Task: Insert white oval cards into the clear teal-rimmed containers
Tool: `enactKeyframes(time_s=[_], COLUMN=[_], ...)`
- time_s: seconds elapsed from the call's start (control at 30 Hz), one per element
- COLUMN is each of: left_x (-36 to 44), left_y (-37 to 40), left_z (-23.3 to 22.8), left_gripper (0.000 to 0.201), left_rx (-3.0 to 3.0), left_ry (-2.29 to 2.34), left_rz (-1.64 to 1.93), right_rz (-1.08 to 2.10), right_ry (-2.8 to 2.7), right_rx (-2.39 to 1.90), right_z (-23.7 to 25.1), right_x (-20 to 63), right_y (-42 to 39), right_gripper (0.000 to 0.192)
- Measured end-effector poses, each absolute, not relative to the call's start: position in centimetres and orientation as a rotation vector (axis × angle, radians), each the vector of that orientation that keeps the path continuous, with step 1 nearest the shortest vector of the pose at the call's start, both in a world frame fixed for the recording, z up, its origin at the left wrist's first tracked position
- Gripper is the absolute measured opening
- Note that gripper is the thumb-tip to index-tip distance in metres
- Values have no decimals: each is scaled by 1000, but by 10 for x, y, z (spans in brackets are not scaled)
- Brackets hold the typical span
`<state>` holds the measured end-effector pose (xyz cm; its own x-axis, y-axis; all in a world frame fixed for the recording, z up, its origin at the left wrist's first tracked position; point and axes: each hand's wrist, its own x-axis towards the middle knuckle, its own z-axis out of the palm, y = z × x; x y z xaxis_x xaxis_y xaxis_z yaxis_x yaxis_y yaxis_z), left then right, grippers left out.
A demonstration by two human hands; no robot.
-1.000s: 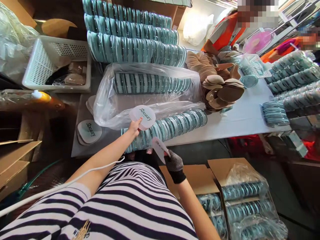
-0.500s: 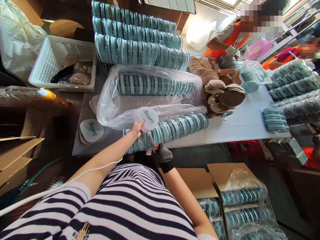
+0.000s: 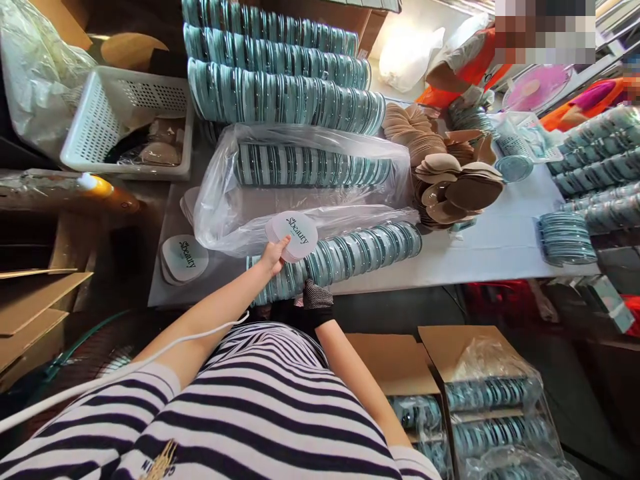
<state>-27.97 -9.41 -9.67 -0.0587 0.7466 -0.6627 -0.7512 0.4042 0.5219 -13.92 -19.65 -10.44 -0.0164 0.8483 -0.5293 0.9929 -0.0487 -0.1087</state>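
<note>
Reaching over boxes (image 3: 480,393) already packed with bagged teal cases, the gloved right hand (image 3: 317,301) meets the front row of cases (image 3: 350,250) — grip hidden — while the left hand (image 3: 273,257) pinches printed cards (image 3: 291,235); beyond, many rows (image 3: 280,100) seem unpacked.

Both arms forward, hands near the row of teal round cases (image 3: 350,257).
Bare left hand (image 3: 273,257) raised above the row, fingers pinched; black-gloved right hand (image 3: 316,298) curled at its near edge.

Basket (image 3: 107,120) left of bagged discs (image 3: 310,167), boxes (image 3: 440,347) seemingly below table (image 3: 490,247)
</note>
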Motion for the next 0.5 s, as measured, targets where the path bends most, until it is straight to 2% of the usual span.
enactKeyframes(time_s=[0.23,0.37,0.5], left_x=[-279,-278,-278], left_y=[-95,-95,-94], left_z=[-97,-99,-100], left_gripper=[40,39,35], left_rx=[-18,-10,-27], left_ry=[1077,1066,1075], left_rz=[1219,1225,1218], right_rz=[-785,-745,-1056], right_ry=[1852,1853,1782], right_rx=[2105,2087,2265], right_z=[-109,-112,-113], right_x=[-130,-129,-123], right_y=[-202,-204,-208], right_gripper=[26,28,23])
